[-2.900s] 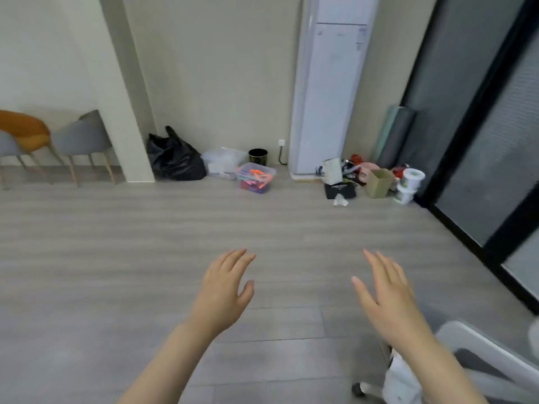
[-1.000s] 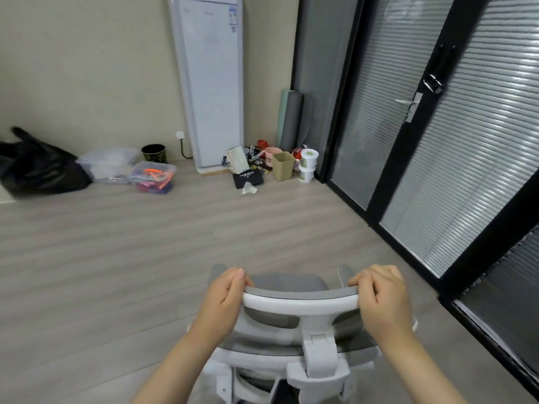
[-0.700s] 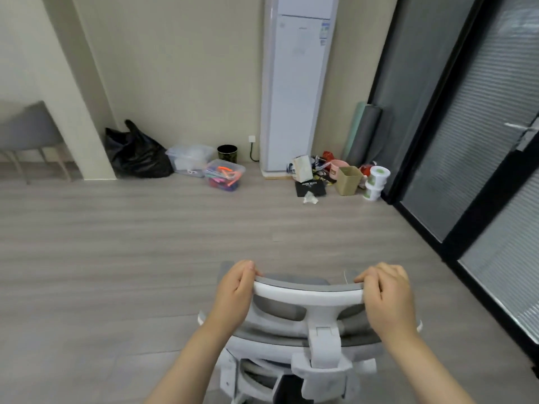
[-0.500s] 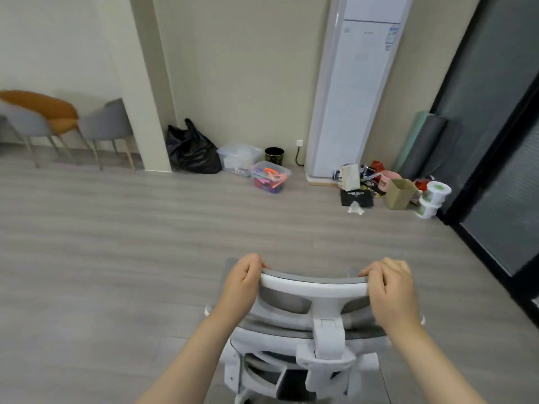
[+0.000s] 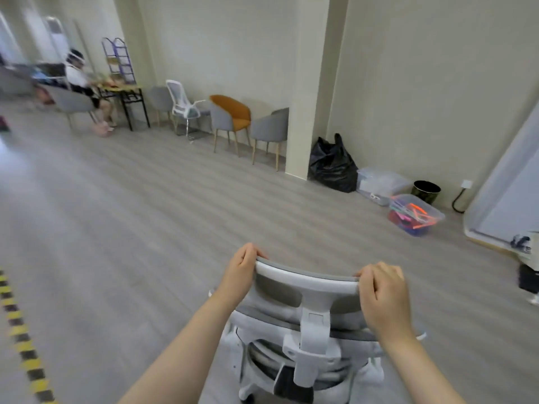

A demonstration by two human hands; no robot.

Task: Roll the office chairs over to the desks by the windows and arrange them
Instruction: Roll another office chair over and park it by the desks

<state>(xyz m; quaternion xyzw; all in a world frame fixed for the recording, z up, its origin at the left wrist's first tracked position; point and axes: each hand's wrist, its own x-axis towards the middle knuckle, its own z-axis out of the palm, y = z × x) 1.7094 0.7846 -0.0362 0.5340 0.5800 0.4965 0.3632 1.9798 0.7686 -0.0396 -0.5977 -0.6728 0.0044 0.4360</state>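
A white office chair (image 5: 309,325) with a grey mesh back stands right in front of me, seen from behind. My left hand (image 5: 240,271) grips the left end of its headrest (image 5: 303,277). My right hand (image 5: 382,293) is clenched around the right end. The chair's seat and wheels are mostly hidden below the frame. A second white office chair (image 5: 185,104) stands far off by the left wall. No window desks are in view.
Grey and orange fixed chairs (image 5: 233,118) line the wall beside a pillar (image 5: 306,112). A black bag (image 5: 331,166), clear boxes (image 5: 414,214) and a black bin (image 5: 426,191) lie along the right wall. A person sits at a table (image 5: 125,91) far left. Yellow-black tape (image 5: 20,339) marks the left floor.
Both hands went from open in the air to gripping the chair's headrest. Since then the view and chair have swung left, bringing the row of chairs and the seated person into sight.
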